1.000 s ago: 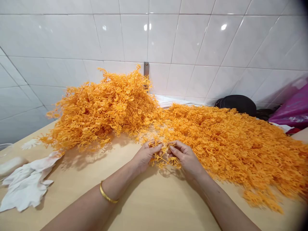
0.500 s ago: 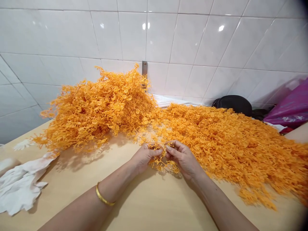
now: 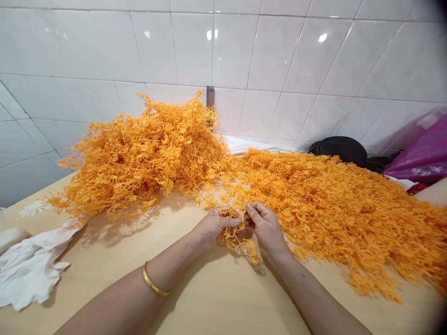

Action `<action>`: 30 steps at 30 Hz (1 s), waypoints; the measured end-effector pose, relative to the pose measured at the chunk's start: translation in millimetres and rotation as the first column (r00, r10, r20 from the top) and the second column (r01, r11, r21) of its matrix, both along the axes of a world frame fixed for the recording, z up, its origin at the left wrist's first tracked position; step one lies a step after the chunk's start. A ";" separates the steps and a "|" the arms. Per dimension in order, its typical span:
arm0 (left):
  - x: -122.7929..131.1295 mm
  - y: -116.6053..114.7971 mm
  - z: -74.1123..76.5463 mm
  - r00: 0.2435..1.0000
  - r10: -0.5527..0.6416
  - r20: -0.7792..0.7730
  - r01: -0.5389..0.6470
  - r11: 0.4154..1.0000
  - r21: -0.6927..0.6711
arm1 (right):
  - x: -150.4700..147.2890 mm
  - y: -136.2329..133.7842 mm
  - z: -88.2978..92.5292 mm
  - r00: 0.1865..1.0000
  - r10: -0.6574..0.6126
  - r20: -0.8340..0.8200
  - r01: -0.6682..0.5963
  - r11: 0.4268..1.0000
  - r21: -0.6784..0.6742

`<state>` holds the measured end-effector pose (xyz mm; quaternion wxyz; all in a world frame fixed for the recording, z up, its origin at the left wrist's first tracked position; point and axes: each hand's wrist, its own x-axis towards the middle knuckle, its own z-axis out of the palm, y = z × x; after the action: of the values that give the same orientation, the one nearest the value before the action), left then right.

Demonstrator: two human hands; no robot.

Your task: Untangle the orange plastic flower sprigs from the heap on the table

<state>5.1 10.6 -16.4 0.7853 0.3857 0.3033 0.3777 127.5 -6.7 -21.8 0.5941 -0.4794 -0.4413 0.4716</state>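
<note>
A small branching orange plastic sprig (image 3: 250, 250) is held up between my hands over the table. My left hand (image 3: 217, 226) pinches it from the left, thumb lying across its stems. My right hand (image 3: 266, 228) is closed beside it, thumb and index fingertip pressed together on an upper stem of the same sprig. Just behind the hands, loose orange pieces run into a broad low heap of orange sprigs (image 3: 335, 204) on the right. A taller tangled pile of orange sprigs (image 3: 146, 158) stands at the left.
The pale wooden table (image 3: 209, 298) meets a white tiled wall (image 3: 279, 56). A crumpled white cloth (image 3: 33, 270) lies at the left. Behind the right heap sit a black case (image 3: 344, 151) and a purple bag (image 3: 419, 151). A metal bracket (image 3: 210, 98) is fixed to the wall.
Both hands have shifted slightly to the right with the sprig. My right fingertips have moved a little up and right along it. The heaps have not moved.
</note>
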 end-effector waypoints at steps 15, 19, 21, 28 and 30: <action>-5.5 5.2 -10.1 0.997 0.042 0.071 -0.043 0.999 0.002 | 21.1 -4.9 19.0 0.994 0.099 0.055 -0.087 0.976 -0.200; -4.6 3.3 -9.3 0.996 0.071 0.054 -0.073 0.997 0.035 | 18.5 -8.3 16.8 0.960 0.267 0.087 -0.246 0.949 -0.198; -2.7 3.0 -10.1 0.992 0.107 0.061 -0.108 0.994 0.018 | 16.0 -9.4 16.5 0.946 0.317 0.063 -0.303 0.938 -0.169; 4.8 0.1 -11.7 0.983 0.167 0.074 -0.171 0.985 0.039 | 2.1 -8.5 6.5 0.953 0.266 0.144 -0.268 0.963 -0.008; 5.8 -0.9 -10.1 0.989 0.136 0.058 -0.140 0.988 0.070 | -1.1 -7.5 1.9 0.960 0.223 0.172 -0.231 0.972 0.028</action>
<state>10.9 9.7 -26.5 0.7502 0.3822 0.2941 0.4524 126.3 -14.2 -19.8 0.5083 -0.4490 -0.5529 0.4841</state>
